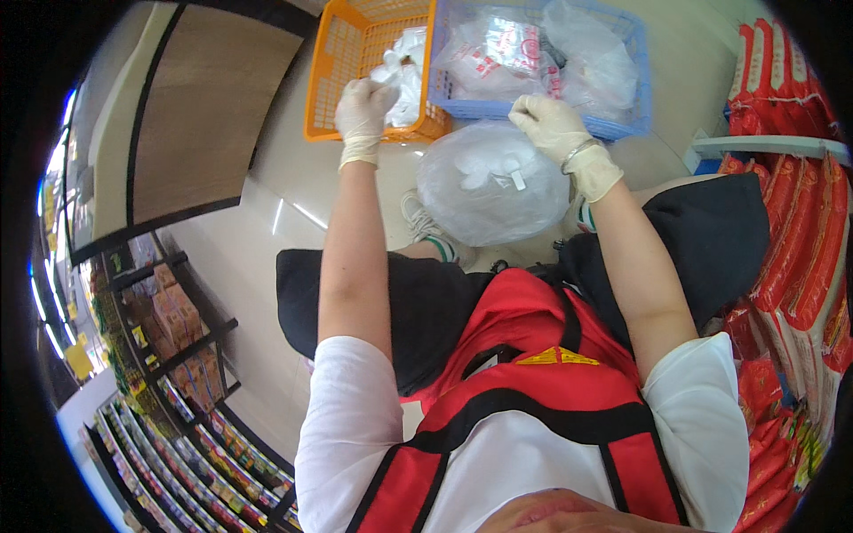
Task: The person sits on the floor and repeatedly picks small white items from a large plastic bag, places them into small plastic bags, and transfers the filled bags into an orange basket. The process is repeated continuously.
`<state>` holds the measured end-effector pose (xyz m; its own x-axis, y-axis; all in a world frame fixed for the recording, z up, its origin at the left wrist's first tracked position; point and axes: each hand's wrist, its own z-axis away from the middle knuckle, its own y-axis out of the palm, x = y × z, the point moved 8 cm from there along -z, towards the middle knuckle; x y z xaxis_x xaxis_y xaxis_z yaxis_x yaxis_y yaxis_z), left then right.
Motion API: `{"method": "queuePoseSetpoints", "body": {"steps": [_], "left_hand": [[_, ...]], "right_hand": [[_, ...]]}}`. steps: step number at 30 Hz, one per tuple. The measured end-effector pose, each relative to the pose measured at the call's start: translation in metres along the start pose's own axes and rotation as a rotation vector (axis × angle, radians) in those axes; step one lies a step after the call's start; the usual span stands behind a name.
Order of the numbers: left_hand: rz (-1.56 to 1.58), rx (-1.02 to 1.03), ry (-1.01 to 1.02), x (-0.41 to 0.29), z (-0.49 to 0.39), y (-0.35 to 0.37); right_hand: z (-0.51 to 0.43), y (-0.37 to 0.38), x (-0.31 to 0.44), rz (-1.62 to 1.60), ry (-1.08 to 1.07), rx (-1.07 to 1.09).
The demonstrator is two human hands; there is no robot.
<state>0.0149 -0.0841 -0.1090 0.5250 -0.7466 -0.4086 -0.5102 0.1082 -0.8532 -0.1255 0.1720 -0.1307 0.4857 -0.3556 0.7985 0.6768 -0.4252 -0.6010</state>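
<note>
My left hand (pixel 363 113), in a pale thin glove, is at the near left part of an orange plastic basket (pixel 324 73). Its fingers are curled beside a heap of white pieces (pixel 408 96), whose kind is unclear. In a matching glove, my right hand (pixel 550 130) has its fingers drawn together near the front rim of a blue plastic basket (pixel 480 110). Just below it, a bulging translucent plastic bag (pixel 493 193) with white contents stands on the floor between my feet. Whether either hand grips anything cannot be made out.
Clear plastic bags (pixel 593 60) and a package with red print (pixel 512 45) lie in the blue basket. Red-and-white packaged sacks (pixel 800 253) line the right side, around a white shelf edge (pixel 773 144). Shelves of goods (pixel 193 460) and a brown panel (pixel 206 106) are on the left.
</note>
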Motion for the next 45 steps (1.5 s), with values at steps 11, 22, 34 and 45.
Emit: {"method": "queuePoseSetpoints", "body": {"steps": [11,22,34,45], "left_hand": [[-0.422,0.197,-0.197,0.084,-0.031,0.036],[-0.494,0.244,-0.093,0.116,-0.059,0.088],[-0.373,0.372,-0.128,0.141,-0.026,0.128],[-0.185,0.351,0.037,0.11,-0.038,0.115]], "right_hand": [[0.0,0.032,-0.066,0.319,0.225,0.175],[-0.012,-0.005,-0.109,0.168,0.423,-0.139],[-0.044,-0.017,-0.234,0.054,0.739,-0.258],[-0.136,0.062,-0.117,0.307,0.108,-0.114]]}}
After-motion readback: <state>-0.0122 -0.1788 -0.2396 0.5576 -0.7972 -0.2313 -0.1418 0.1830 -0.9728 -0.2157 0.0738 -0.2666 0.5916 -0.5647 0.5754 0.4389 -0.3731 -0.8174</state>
